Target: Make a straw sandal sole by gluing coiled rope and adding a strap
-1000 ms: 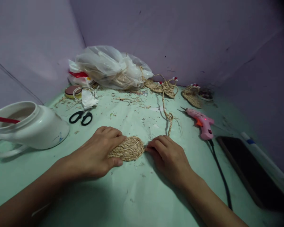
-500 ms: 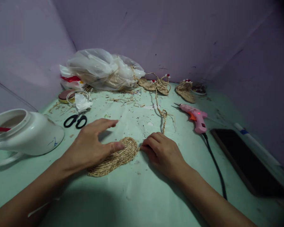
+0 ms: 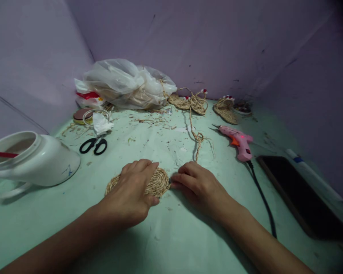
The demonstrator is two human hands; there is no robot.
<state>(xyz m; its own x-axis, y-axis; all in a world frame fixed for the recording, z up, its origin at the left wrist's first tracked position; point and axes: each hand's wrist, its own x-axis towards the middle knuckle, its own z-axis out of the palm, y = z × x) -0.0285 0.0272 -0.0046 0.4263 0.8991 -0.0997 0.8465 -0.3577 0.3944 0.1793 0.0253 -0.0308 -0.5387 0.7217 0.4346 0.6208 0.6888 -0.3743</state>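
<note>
A coiled, braided straw sole [image 3: 159, 182] lies flat on the table in front of me. My left hand [image 3: 134, 186] lies across its middle, fingers over the far edge and thumb at the near edge, hiding part of the coil. At the sole's right end, my right hand [image 3: 196, 180] pinches the braided straw cord [image 3: 198, 146] where it joins the rim. From behind that hand the cord runs back, through a loose knot, toward small straw slippers [image 3: 198, 104]. The right fingertips partly hide the pinched stretch.
On the right are a pink glue gun [image 3: 237, 140] with its red light lit, a black phone [image 3: 297, 194] and a white stick [image 3: 311, 173]. Black-handled scissors [image 3: 93, 146] and a white jug [image 3: 53, 161] stand left. Behind sits a plastic bag [image 3: 128, 83] among straw scraps.
My left hand has turned and come down across the sole, from hovering with thumb and fingers apart. The sole now lies more level. My right hand keeps its pinch on the cord.
</note>
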